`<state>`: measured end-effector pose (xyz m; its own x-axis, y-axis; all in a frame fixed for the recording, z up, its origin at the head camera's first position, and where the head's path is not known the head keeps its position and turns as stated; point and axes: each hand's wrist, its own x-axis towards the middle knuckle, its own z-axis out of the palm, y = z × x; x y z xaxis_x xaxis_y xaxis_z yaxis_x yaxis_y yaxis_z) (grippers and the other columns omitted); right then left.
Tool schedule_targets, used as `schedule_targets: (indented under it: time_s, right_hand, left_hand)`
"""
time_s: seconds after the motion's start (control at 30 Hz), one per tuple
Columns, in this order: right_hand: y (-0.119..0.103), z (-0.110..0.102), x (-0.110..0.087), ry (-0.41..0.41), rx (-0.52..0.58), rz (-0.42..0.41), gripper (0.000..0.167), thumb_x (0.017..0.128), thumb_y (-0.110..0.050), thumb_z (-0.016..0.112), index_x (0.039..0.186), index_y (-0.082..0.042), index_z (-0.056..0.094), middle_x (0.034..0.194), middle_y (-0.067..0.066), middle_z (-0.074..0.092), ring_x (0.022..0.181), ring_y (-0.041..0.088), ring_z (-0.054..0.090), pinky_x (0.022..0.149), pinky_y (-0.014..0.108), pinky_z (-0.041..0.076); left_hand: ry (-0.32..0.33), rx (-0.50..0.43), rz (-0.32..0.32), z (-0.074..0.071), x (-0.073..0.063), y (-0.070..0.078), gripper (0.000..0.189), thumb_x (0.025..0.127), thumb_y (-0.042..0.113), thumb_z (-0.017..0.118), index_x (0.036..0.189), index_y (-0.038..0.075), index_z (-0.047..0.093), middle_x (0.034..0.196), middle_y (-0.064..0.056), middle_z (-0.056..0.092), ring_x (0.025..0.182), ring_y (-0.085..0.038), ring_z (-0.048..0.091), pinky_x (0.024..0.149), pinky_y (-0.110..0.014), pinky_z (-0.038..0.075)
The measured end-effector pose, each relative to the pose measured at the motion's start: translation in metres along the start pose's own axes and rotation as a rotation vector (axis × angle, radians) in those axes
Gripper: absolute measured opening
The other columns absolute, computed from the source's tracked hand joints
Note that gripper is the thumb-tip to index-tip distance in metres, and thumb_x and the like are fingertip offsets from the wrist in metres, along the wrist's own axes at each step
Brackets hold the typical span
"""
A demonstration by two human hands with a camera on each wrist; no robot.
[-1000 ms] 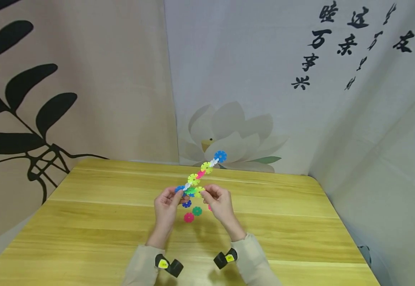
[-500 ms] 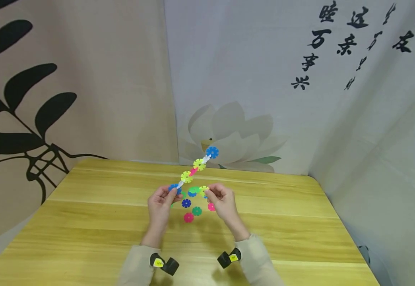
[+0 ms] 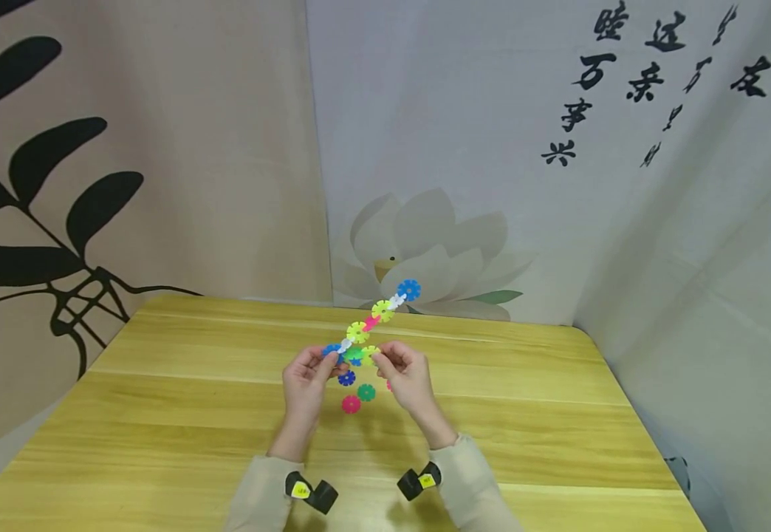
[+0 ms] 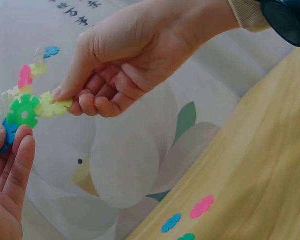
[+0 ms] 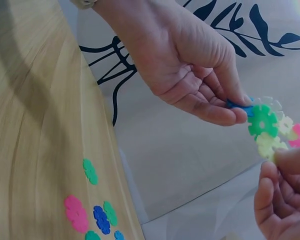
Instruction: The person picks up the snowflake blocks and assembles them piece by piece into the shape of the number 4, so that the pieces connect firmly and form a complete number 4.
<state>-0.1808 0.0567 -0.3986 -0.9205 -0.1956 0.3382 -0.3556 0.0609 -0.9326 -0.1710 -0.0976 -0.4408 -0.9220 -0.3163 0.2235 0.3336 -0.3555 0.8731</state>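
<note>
My left hand [image 3: 304, 384] pinches the blue snowflake disc [image 3: 332, 352] at the lower end of a joined chain. The chain climbs up and right through white, yellow and pink discs to a blue disc [image 3: 409, 290]. Opposite, my right hand [image 3: 412, 375] pinches a yellow snowflake disc [image 3: 369, 355] between thumb and finger. A green disc [image 4: 23, 111] is joined to that yellow one, and its edge meets the held blue disc [image 5: 240, 107]. Whether the green and blue slots interlock, I cannot tell. Fingers partly cover both held discs.
Loose discs lie on the wooden table [image 3: 525, 414] beneath my hands, among them a pink disc [image 3: 351, 404], a green disc [image 3: 366, 392] and a dark blue disc [image 3: 346, 378]. A printed curtain [image 3: 452, 148] hangs behind the table's far edge.
Half a second ago my hands were farther apart, with the chain farther left and the green disc away from it. My left hand has moved back right, bringing blue and green together again.
</note>
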Motion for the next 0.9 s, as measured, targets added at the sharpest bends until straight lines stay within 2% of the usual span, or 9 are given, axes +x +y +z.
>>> schedule_targets:
  time_s: [0.13,0.23,0.37,0.43,0.5,0.6,0.77,0.83,0.9]
  right_hand:
    - [-0.0010,0.0006,-0.0004,0.006,-0.045,-0.043,0.007,0.087,0.008,0.059,0.084,0.014,0.062,0.071,0.024,0.060,0.058,0.008,0.052,0.052,0.014,0.046]
    - [-0.0005,0.0017,-0.0003,0.019,-0.075,-0.103,0.005,0.085,0.011,0.060,0.081,0.014,0.063,0.068,0.021,0.060,0.056,0.013,0.054,0.050,0.014,0.046]
    - [0.0022,0.0040,-0.0004,0.042,-0.096,-0.202,0.004,0.081,0.017,0.059,0.078,0.016,0.063,0.065,0.023,0.060,0.052,0.021,0.054,0.050,0.015,0.048]
    - [0.0034,0.0055,-0.0008,0.046,-0.097,-0.224,0.005,0.080,0.018,0.059,0.078,0.017,0.063,0.065,0.024,0.059,0.052,0.019,0.053,0.050,0.015,0.048]
    - [0.0049,0.0071,-0.0016,0.048,-0.088,-0.213,0.004,0.081,0.018,0.059,0.078,0.017,0.062,0.064,0.024,0.058,0.052,0.016,0.052,0.049,0.015,0.048]
    - [0.0067,0.0088,-0.0035,0.050,-0.064,-0.150,0.006,0.084,0.015,0.057,0.079,0.017,0.060,0.065,0.025,0.057,0.054,0.017,0.054,0.051,0.018,0.051]
    - [0.0072,0.0101,-0.0046,0.030,-0.007,-0.057,0.008,0.089,0.010,0.053,0.085,0.016,0.056,0.072,0.029,0.058,0.060,0.033,0.059,0.059,0.037,0.058]
    - [0.0065,0.0098,-0.0038,0.021,0.001,-0.048,0.007,0.089,0.009,0.054,0.087,0.015,0.056,0.073,0.030,0.059,0.061,0.031,0.060,0.060,0.038,0.058]
    - [0.0067,0.0091,-0.0029,0.016,0.002,-0.050,0.006,0.089,0.009,0.055,0.088,0.015,0.057,0.074,0.030,0.060,0.060,0.024,0.059,0.060,0.032,0.058]
  left_hand:
    - [-0.018,0.021,0.023,0.0010,-0.0008,-0.0012,0.008,0.088,-0.011,0.056,0.080,-0.009,0.056,0.068,0.001,0.066,0.061,-0.008,0.065,0.061,-0.022,0.058]
    - [-0.033,0.030,0.044,0.0015,-0.0013,-0.0024,0.013,0.088,-0.010,0.057,0.084,-0.020,0.050,0.067,0.001,0.066,0.060,-0.007,0.065,0.060,-0.022,0.057]
    - [-0.034,0.031,0.041,0.0008,-0.0014,-0.0038,0.012,0.088,-0.009,0.058,0.082,-0.018,0.052,0.066,0.000,0.066,0.059,-0.008,0.065,0.060,-0.022,0.057]
    - [-0.026,0.024,0.037,0.0001,-0.0013,-0.0046,0.009,0.088,-0.009,0.058,0.081,-0.014,0.054,0.066,-0.001,0.066,0.059,-0.008,0.065,0.059,-0.021,0.057]
    - [-0.030,0.011,0.038,0.0000,-0.0015,-0.0053,0.009,0.088,-0.009,0.057,0.081,-0.011,0.054,0.067,-0.001,0.066,0.060,-0.009,0.065,0.060,-0.022,0.057]
    - [-0.053,-0.004,0.021,0.0011,-0.0022,-0.0067,0.008,0.090,-0.007,0.056,0.082,-0.010,0.053,0.071,-0.001,0.066,0.063,-0.009,0.066,0.062,-0.023,0.058]
    - [-0.053,-0.034,-0.083,0.0032,-0.0052,-0.0090,0.007,0.092,-0.003,0.054,0.085,-0.004,0.052,0.078,-0.001,0.067,0.073,-0.012,0.068,0.070,-0.025,0.058]
    - [-0.044,-0.044,-0.113,0.0034,-0.0063,-0.0087,0.006,0.093,-0.003,0.054,0.087,-0.003,0.053,0.084,-0.001,0.067,0.077,-0.013,0.068,0.074,-0.025,0.057]
    - [-0.043,-0.044,-0.122,0.0035,-0.0067,-0.0081,0.005,0.093,-0.003,0.053,0.088,-0.003,0.053,0.089,0.000,0.067,0.081,-0.012,0.068,0.077,-0.027,0.056]
